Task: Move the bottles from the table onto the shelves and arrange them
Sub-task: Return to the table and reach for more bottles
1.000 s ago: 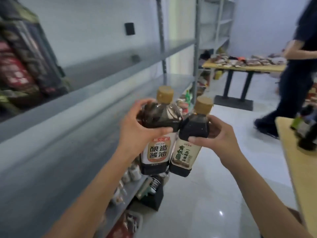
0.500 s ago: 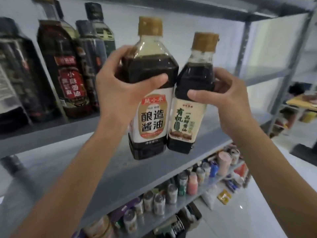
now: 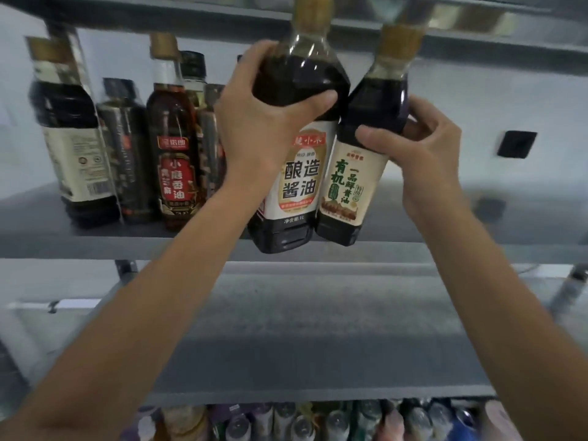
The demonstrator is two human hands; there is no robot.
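- Left hand [image 3: 264, 128]: fingers and thumb curl round the shoulder of the large soy sauce bottle [image 3: 297, 186].
- Right hand [image 3: 426, 160]: thumb in front, fingers behind the small soy sauce bottle [image 3: 345, 189] (the two bottles touch).
- Both are held off the shelf [image 3: 477, 249], bases at its front edge, right of the standing bottles [image 3: 171, 154].

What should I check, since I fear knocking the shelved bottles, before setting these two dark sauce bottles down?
1. Left hand grip on large dark white-labelled plastic bottle: ok, fingers wrapped round its shoulder.
2. Right hand grip on smaller dark cream-labelled bottle: ok.
3. Bare spot on grey metal shelf behind both: ok.
4. Gap to red-labelled amber oil bottle: cannot tell; the left wrist lies close beside it in view.
5. Tan caps clear of upper shelf: cannot tell; blurred.
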